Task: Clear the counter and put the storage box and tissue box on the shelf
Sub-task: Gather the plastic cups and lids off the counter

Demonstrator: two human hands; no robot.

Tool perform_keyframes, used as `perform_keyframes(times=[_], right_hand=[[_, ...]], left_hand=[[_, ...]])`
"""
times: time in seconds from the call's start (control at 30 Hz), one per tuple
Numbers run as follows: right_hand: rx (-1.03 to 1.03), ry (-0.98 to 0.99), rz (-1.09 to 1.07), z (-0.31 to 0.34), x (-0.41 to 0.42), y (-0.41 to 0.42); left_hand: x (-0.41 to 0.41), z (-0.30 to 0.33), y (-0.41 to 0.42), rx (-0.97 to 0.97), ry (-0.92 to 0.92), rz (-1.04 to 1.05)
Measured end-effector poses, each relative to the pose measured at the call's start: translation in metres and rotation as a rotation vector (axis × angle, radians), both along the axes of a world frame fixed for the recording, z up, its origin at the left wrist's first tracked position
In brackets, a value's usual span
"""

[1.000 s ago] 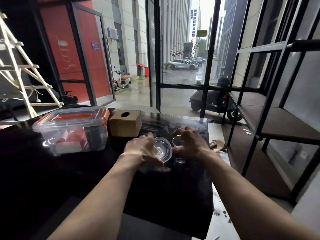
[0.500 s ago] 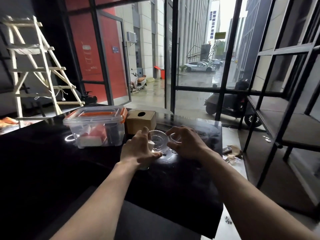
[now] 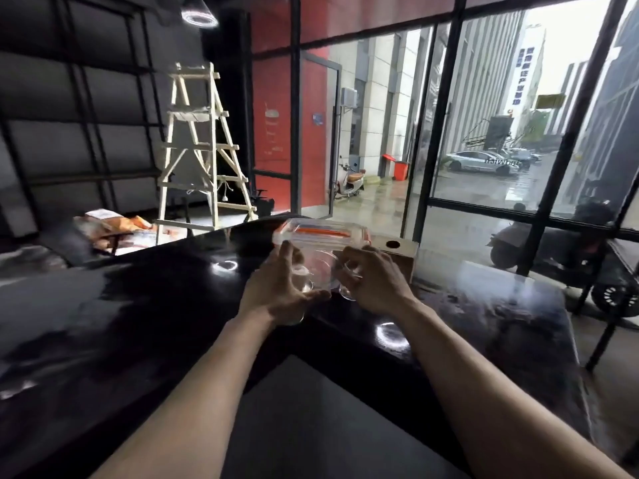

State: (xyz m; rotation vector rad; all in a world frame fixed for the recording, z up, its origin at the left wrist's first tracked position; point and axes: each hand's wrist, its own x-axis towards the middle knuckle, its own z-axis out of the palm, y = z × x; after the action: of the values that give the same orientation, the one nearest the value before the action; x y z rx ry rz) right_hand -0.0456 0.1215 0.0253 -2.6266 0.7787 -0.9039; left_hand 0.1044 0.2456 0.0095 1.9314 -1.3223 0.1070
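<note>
Both hands are raised over the glossy black counter [image 3: 138, 305], each holding clear glassware. My left hand [image 3: 276, 288] grips a clear glass [image 3: 301, 288], and a clear glass dish [image 3: 323, 271] shows between the two hands. My right hand [image 3: 373, 281] is closed on a second small clear glass [image 3: 347, 293]. Right behind the hands sits the clear storage box with an orange-trimmed lid [image 3: 320, 233], its lower part hidden by them. The brown cardboard tissue box [image 3: 397, 250] stands to the right of it, partly behind my right hand.
A wooden stepladder [image 3: 204, 146] stands at the back left, with bags on the floor [image 3: 110, 223] beside it. Glass walls and a glass door face a wet street with scooters. A black frame post [image 3: 553, 160] stands at the right, past the counter's end.
The view has swung left, so the shelf on the right is out of sight. Both hands have lifted the glassware off the counter and now hold it in front of the storage box.
</note>
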Motion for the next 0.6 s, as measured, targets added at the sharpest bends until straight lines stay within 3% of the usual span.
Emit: perform_keyframes(times=[0.3, 0.6], right_hand=[[0.054, 0.019, 0.154, -0.038, 0.068, 0.064], [0.156, 0.036, 0.189, -0.105, 0.052, 0.06]], left_hand=[[0.042, -0.035, 0.087, -0.031, 0.081, 0.203], [0.015, -0.093, 0.087, 0.006, 0.084, 0.271]])
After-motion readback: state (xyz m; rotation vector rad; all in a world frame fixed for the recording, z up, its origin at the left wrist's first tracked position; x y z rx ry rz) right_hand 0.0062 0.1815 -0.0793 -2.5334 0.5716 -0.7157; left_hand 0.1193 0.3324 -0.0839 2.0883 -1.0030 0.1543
